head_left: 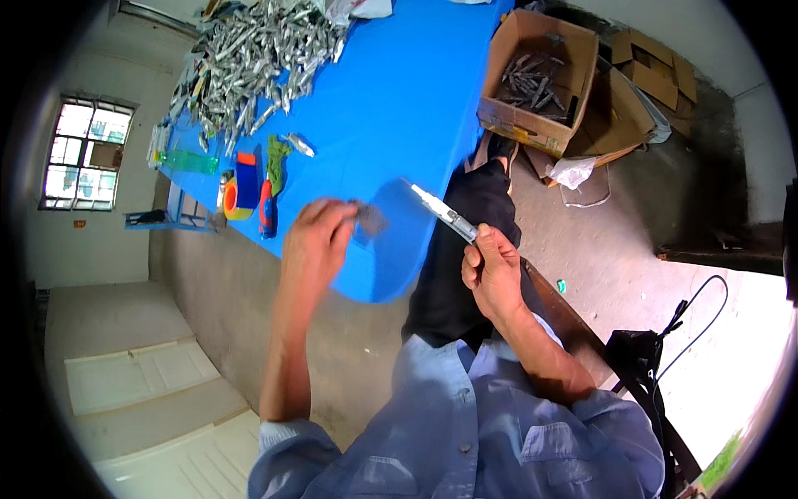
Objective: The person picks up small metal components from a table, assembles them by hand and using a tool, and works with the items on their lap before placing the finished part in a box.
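My right hand [496, 270] grips the lower end of a slim silver pen-shaped metal piece [445, 214], its thin tip slanting up and left over the table edge. To its left, my left hand [320, 233] is closed, with fingertips pinching a small dark grey wad [370, 219], blurred, so its material is unclear. The two hands are apart, and the wad does not touch the metal piece. Below both lies the rounded end of the blue-covered table [399, 108]. A single silver piece [298, 145] lies beyond my left hand.
Many silver pieces [258, 62] are heaped at the table's far left. Nearer are a green plastic bottle [187, 161], tape rolls [238, 202], a red-handled tool [266, 208] and a green cloth [276, 162]. A cardboard box [528, 122] with similar pieces stands right of the table.
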Tool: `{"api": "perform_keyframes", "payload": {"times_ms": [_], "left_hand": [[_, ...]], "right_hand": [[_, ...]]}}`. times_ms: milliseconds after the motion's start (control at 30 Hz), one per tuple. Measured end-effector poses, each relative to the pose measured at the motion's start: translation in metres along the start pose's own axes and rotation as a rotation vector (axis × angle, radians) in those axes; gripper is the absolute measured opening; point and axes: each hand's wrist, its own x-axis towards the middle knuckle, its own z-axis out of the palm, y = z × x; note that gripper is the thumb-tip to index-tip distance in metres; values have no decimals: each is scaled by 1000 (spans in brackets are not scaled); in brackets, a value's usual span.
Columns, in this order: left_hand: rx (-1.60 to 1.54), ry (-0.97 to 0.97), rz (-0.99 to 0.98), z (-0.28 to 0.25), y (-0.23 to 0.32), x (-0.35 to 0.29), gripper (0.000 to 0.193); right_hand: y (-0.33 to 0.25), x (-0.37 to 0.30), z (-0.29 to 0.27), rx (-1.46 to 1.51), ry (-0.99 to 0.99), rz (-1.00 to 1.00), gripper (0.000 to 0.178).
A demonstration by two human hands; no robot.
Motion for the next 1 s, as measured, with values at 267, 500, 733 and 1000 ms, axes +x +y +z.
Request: {"api": "perform_keyframes", "payload": {"times_ms": [267,500,733,1000], "left_hand": [[-150,183,47,53,-57,138,17],[-94,51,336,105,-46,158,17],[-272,-509,119,27,0,-53,24],[-146,-360,-227,-8,-3,-131,20]], "right_hand": [[-8,-4,-15,141,33,-55,21],[-15,-1,-14,160,46,-47,20],[-20,5,-19,219,44,-25,18],[-14,-1,-2,46,58,7,21]]}}
